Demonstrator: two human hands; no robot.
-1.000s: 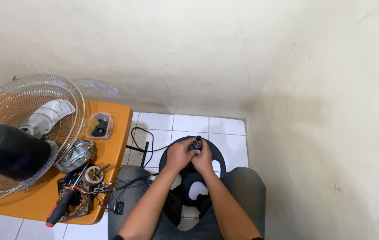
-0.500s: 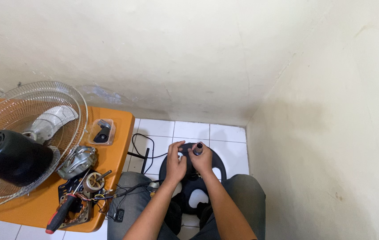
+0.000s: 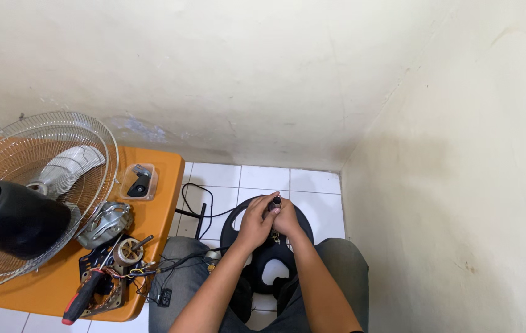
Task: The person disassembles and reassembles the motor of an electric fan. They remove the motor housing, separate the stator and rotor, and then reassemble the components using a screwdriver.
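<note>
Hands shifted slightly since earlier frame, view tilted toward table; small dark cylindrical part [image 3: 276, 200] now held just above lap, over round black fan base [image 3: 238, 223] propped between knees; left hand [image 3: 254, 223] and right hand [image 3: 287, 219] pressed together, fingers curled tight around part — only its tip shows; step looks like fitting or twisting part by hand; next move likely calls for firm two-handed grip, fine turning; orange table [image 3: 155, 203] at left carries fan grille [image 3: 41, 154], black motor housing [image 3: 13, 217], bare motor [image 3: 107, 223], red-handled screwdriver [image 3: 81, 303].
</note>
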